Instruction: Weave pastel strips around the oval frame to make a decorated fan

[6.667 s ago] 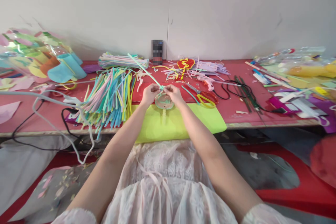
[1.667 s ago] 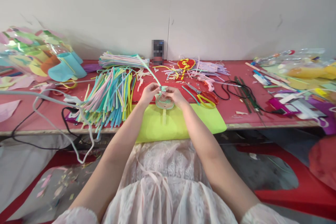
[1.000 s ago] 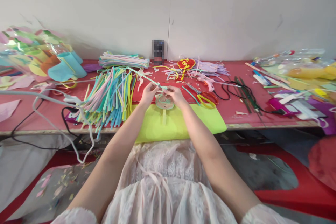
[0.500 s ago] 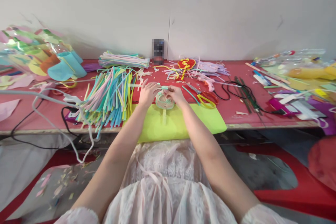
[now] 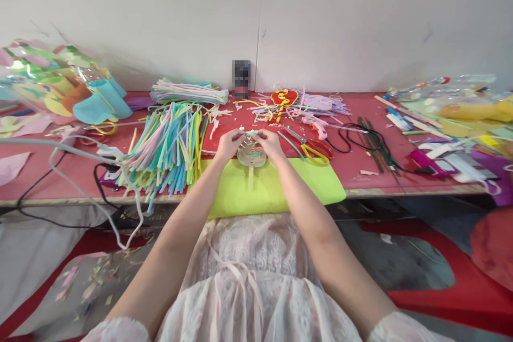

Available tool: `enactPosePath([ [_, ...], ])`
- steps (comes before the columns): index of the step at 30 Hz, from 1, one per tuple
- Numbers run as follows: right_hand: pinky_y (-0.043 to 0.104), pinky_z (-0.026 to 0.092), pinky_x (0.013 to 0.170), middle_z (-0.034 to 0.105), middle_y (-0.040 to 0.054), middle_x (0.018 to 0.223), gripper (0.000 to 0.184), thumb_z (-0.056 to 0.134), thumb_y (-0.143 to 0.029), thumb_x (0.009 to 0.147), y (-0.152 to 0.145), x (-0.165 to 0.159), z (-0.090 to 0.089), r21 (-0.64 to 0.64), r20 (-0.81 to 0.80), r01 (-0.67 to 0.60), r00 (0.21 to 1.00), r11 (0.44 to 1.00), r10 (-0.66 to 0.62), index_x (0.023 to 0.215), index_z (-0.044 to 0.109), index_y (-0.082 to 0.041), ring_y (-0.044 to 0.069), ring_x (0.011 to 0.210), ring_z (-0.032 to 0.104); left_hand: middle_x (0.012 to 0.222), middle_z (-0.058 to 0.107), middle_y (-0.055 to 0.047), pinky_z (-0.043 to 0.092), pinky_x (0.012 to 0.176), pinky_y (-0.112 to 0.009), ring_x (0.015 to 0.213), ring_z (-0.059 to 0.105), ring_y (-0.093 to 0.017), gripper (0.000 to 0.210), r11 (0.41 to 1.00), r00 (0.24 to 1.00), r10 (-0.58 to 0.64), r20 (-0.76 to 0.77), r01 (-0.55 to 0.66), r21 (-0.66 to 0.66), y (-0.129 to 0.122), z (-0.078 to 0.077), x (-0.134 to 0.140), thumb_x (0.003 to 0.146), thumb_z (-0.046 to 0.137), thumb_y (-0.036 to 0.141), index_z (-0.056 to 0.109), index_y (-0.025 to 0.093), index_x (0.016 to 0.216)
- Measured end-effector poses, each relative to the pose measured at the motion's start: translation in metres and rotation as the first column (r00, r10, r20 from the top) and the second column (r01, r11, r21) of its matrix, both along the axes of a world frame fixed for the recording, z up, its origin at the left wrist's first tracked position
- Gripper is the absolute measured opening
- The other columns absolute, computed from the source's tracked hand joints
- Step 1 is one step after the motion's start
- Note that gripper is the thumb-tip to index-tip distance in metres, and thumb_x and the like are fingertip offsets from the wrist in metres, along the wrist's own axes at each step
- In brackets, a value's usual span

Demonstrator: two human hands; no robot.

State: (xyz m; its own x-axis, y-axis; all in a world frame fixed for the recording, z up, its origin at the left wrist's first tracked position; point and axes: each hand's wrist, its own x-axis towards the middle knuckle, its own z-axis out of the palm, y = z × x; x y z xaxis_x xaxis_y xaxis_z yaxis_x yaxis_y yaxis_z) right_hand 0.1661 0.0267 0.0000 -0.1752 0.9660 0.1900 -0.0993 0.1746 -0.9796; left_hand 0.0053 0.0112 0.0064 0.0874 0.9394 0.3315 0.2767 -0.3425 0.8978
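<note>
Round piece (image 5: 251, 157) appears coiled, green trim (image 5: 251, 132) seemingly unfinished; right fingers (image 5: 260, 138) pinch the trim, left fingers (image 5: 236, 135) unclear.

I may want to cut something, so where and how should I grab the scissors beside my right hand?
Probably best by the red and yellow handles, with your right hand coming from the near right side: the scissors lie with handles toward that side, while the blades point away left.
</note>
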Motion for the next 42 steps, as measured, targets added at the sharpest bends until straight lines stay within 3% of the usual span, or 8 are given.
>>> enactPosePath([
  [7, 0.026, 0.052, 0.061, 0.066, 0.0026, 0.075, 0.038, 0.066, -0.051, 0.065, -0.002, -0.001, 0.002, -0.019, -0.041, -0.073, 0.997, 0.997, 0.072, 0.082, 0.063, -0.018, 0.015, 0.070, 0.062, 0.075, 0.065, -0.002, 0.044, 0.065, -0.022, 0.066, 0.057, -0.011, 0.018, 0.981, 0.978, 0.157, -0.139, -0.139, 0.133, -0.002, 0.003, -0.002, 0.077, 0.052, 0.027, 0.063, 0.015, 0.085],
  [14, 0.030, 0.053, 0.072, 0.067, 0.0034, 0.078, 0.038, 0.067, -0.050, 0.065, 0.002, -0.003, -0.003, 0.039, -0.085, -0.097, 0.991, 0.995, 0.100, 0.082, 0.062, -0.017, 0.015, 0.073, 0.063, 0.080, 0.066, -0.002, 0.042, 0.067, -0.021, 0.067, 0.058, -0.011, 0.020, 0.967, 0.944, 0.212, -0.251, -0.167, 0.191, -0.010, 0.007, 0.000, 0.080, 0.048, 0.027, 0.063, 0.017, 0.090],
  [20, 0.031, 0.053, 0.075, 0.064, 0.0023, 0.074, 0.037, 0.065, -0.051, 0.066, 0.002, -0.004, -0.001, 0.063, -0.151, 0.011, 0.989, 0.998, -0.002, 0.080, 0.060, -0.017, 0.015, 0.074, 0.062, 0.085, 0.067, -0.004, 0.041, 0.070, -0.026, 0.075, 0.059, -0.016, 0.025, 0.942, 0.857, 0.302, -0.417, -0.200, 0.272, -0.020, 0.013, 0.000, 0.084, 0.046, 0.035, 0.063, 0.023, 0.098],
  [25, 0.031, 0.054, 0.075, 0.062, 0.0019, 0.074, 0.038, 0.063, -0.052, 0.066, 0.002, -0.003, 0.004, 0.034, -0.178, 0.131, 0.976, 0.991, -0.123, 0.081, 0.058, -0.017, 0.014, 0.077, 0.061, 0.084, 0.062, -0.007, 0.040, 0.077, -0.030, 0.083, 0.056, -0.020, 0.024, 0.894, 0.788, 0.393, -0.473, -0.207, 0.398, -0.016, 0.025, 0.011, 0.084, 0.045, 0.032, 0.067, 0.022, 0.083],
  [28, 0.031, 0.053, 0.075, 0.061, 0.0010, 0.073, 0.036, 0.063, -0.051, 0.066, 0.003, -0.001, 0.007, 0.034, -0.212, 0.178, 0.963, 0.984, -0.167, 0.079, 0.058, -0.018, 0.013, 0.075, 0.061, 0.080, 0.060, -0.007, 0.040, 0.074, -0.029, 0.079, 0.054, -0.019, 0.024, 0.907, 0.794, 0.357, -0.493, -0.168, 0.386, -0.013, 0.037, 0.018, 0.083, 0.047, 0.032, 0.067, 0.020, 0.075],
  [32, 0.031, 0.054, 0.073, 0.062, 0.0008, 0.074, 0.035, 0.064, -0.050, 0.066, 0.004, 0.000, 0.008, 0.035, -0.222, 0.150, 0.965, 0.988, -0.138, 0.079, 0.058, -0.018, 0.013, 0.075, 0.061, 0.074, 0.060, -0.006, 0.038, 0.065, -0.027, 0.069, 0.054, -0.017, 0.021, 0.953, 0.800, 0.244, -0.548, -0.092, 0.289, -0.006, 0.051, 0.018, 0.082, 0.048, 0.031, 0.065, 0.019, 0.076],
  [38, 0.031, 0.054, 0.072, 0.064, 0.0011, 0.075, 0.037, 0.067, -0.050, 0.063, 0.004, -0.001, 0.007, 0.045, -0.247, 0.103, 0.965, 0.994, -0.088, 0.080, 0.060, -0.017, 0.012, 0.070, 0.061, 0.061, 0.056, -0.005, 0.033, 0.059, -0.026, 0.062, 0.052, -0.018, 0.016, 0.977, 0.789, 0.179, -0.588, -0.075, 0.198, 0.000, 0.064, 0.015, 0.076, 0.055, 0.033, 0.060, 0.019, 0.070],
  [42, 0.031, 0.054, 0.074, 0.065, 0.0009, 0.076, 0.039, 0.065, -0.052, 0.064, 0.005, 0.001, 0.007, 0.049, -0.232, 0.100, 0.969, 0.994, -0.086, 0.081, 0.060, -0.018, 0.013, 0.070, 0.062, 0.052, 0.051, -0.002, 0.031, 0.053, -0.025, 0.054, 0.048, -0.015, 0.020, 0.978, 0.789, 0.143, -0.598, -0.020, 0.209, -0.002, 0.072, 0.020, 0.076, 0.053, 0.032, 0.055, 0.019, 0.061],
])
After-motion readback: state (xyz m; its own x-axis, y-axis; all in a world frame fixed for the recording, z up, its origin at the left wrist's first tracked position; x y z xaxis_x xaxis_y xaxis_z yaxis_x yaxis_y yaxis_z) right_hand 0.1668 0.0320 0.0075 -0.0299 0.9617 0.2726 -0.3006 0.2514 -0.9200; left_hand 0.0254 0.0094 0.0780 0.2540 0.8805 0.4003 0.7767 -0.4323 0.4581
